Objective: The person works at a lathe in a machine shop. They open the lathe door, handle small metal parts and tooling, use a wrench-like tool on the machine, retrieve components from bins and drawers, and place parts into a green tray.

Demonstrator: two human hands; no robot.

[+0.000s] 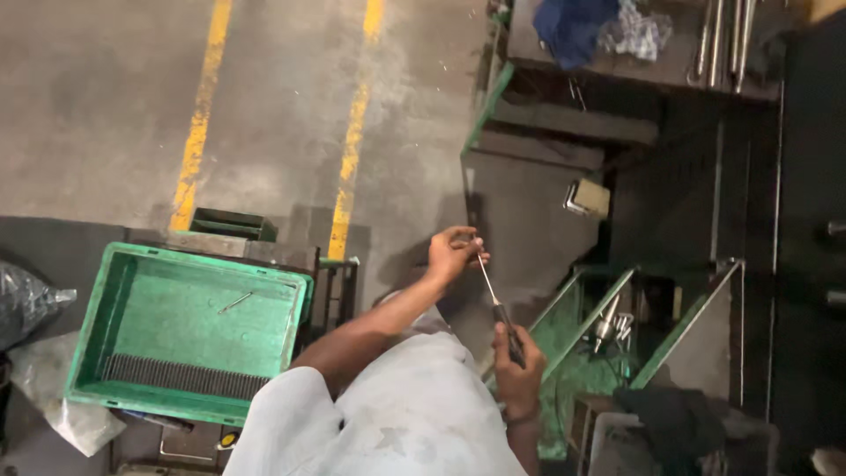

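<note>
The person is looking down over a pale shirt at both hands, which are sharing one screwdriver [499, 304]. The right hand [518, 370] is closing around the dark handle, low in the view and near the body, with the fingers wrapped tight about it. The thin metal shaft is slanting up and to the left from that grip. The left hand [453, 251] is reaching out at the end of a bare forearm and is pinching the tip of the shaft between fingers and thumb; whatever may be sitting at the tip is too small to make out.

Below and to the left, a green plastic crate [104, 304] is standing on a dark frame, with a small metal pin [235, 302] lying loose on its floor and a ridged strip along its near side. To the right, a green-edged bin [577, 339] is holding some shiny metal parts [610, 322]. The concrete floor [106, 97] beyond is carrying two yellow lines [352, 141].
</note>
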